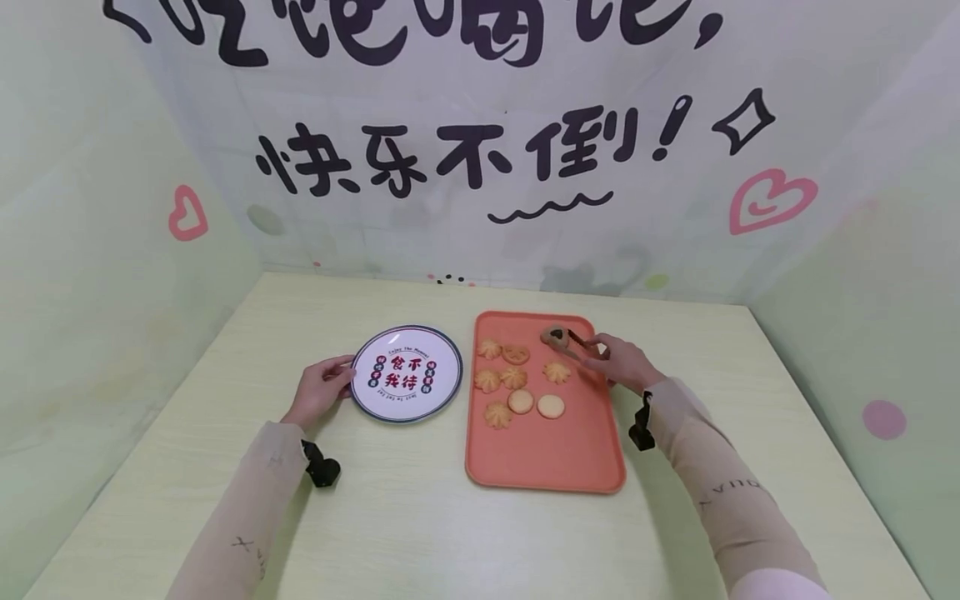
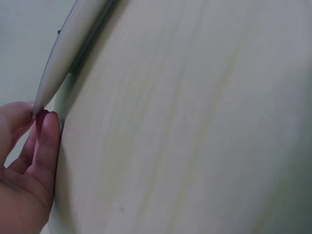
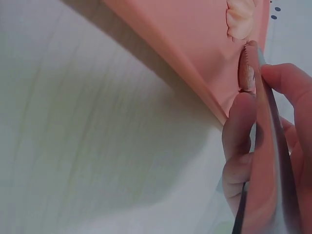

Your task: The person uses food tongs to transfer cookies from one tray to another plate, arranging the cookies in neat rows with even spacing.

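Note:
My left hand (image 1: 321,390) pinches the left rim of a round white plate (image 1: 375,400) with a blue edge and red and black lettering. In the left wrist view, thumb and fingertips meet at the rim of the plate (image 2: 73,44). At the right side of an orange tray (image 1: 540,460), my right hand (image 1: 626,363) holds metal tongs (image 3: 268,141). Their tips are around a brown cookie with a dark centre (image 1: 555,336) near the tray's far right corner. In the right wrist view, this cookie (image 3: 246,73) shows edge-on beside the serrated tip.
Several swirled cookies (image 1: 498,414) lie on the tray, with two plain round cookies (image 1: 551,406) and a face-patterned round cookie (image 1: 516,354). The pale wooden table (image 1: 420,517) meets a printed cloth wall (image 1: 450,242) at the back.

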`<move>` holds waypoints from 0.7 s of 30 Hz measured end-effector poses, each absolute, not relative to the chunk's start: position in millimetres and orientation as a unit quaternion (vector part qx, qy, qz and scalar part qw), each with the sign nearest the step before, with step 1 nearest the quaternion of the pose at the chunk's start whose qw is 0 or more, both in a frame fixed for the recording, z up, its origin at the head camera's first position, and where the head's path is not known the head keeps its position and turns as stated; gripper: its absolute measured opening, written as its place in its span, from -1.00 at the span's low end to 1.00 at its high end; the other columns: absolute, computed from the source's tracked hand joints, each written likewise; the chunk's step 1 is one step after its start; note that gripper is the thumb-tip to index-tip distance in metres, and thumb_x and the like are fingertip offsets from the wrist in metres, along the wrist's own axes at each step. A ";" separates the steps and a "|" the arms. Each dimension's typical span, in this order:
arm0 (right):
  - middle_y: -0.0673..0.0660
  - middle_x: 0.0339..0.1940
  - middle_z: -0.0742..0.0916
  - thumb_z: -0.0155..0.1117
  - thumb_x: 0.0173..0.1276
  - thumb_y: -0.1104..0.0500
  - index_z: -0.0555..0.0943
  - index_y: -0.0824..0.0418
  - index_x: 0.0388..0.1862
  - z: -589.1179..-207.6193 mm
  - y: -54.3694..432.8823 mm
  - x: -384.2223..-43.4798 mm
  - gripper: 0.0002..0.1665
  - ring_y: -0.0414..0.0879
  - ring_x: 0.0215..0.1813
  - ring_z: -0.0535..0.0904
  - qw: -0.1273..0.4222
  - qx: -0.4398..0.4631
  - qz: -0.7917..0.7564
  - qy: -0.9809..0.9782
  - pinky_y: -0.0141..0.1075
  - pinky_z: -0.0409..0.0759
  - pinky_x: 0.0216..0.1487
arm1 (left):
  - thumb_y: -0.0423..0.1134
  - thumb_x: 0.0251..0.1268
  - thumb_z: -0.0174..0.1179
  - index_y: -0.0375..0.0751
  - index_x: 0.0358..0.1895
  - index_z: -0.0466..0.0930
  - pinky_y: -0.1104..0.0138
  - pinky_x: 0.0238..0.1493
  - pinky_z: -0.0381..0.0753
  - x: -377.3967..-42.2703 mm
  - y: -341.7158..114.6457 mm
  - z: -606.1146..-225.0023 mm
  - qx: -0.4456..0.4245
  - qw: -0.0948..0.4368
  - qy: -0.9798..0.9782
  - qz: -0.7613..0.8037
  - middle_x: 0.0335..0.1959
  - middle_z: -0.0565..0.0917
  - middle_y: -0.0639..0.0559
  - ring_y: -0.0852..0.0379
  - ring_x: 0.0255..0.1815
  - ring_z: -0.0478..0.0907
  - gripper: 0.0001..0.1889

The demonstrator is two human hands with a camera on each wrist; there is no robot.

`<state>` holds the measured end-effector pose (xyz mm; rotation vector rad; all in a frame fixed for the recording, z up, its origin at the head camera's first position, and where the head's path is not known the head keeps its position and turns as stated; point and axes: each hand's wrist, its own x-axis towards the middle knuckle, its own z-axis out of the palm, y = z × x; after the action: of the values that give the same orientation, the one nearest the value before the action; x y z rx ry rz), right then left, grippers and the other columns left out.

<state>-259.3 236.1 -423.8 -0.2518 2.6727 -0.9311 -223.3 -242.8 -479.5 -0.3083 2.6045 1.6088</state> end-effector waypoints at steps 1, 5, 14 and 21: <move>0.24 -0.32 0.57 0.09 0.29 0.04 0.29 0.26 0.19 -424.4 235.8 -258.1 -0.44 0.00 -0.51 0.52 0.149 -0.085 -0.328 0.929 -0.23 0.53 -0.50 | -0.26 0.28 0.01 -0.22 0.19 0.34 0.48 -0.34 0.57 -223.6 -242.6 -480.2 -0.100 0.033 0.847 0.521 -0.12 0.46 -0.21 0.05 -0.27 0.48 -0.59; 0.24 -0.39 0.54 0.07 0.31 0.04 0.28 0.25 0.20 -427.2 232.9 -253.1 -0.46 -0.02 -0.54 0.46 0.147 -0.068 -0.346 0.924 -0.21 0.52 -0.51 | -0.26 0.28 0.01 -0.22 0.19 0.34 0.47 -0.33 0.57 -224.5 -242.6 -481.4 -0.098 0.033 0.848 0.519 -0.12 0.47 -0.20 0.05 -0.27 0.49 -0.59; 0.23 -0.33 0.54 0.10 0.27 0.00 0.30 0.20 0.18 -426.6 220.2 -241.3 -0.45 -0.03 -0.50 0.43 0.142 -0.033 -0.383 0.912 -0.27 0.43 -0.50 | -0.25 0.28 0.01 -0.22 0.21 0.32 0.49 -0.34 0.56 -224.6 -242.6 -481.2 -0.096 0.033 0.849 0.519 -0.11 0.46 -0.20 0.05 -0.26 0.49 -0.58; 0.30 -0.31 0.53 0.09 0.28 -0.01 0.22 0.21 0.25 -421.4 227.9 -244.1 -0.38 0.04 -0.49 0.45 0.150 -0.029 -0.404 0.902 -0.14 0.54 -0.46 | -0.26 0.28 0.02 -0.23 0.20 0.32 0.45 -0.33 0.58 -225.7 -244.2 -481.5 -0.095 0.035 0.845 0.525 -0.12 0.45 -0.21 0.04 -0.27 0.49 -0.58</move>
<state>-244.1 227.9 -421.4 -0.0821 2.5915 -1.1624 -225.7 -244.2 -481.5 -0.2904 2.5973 1.6133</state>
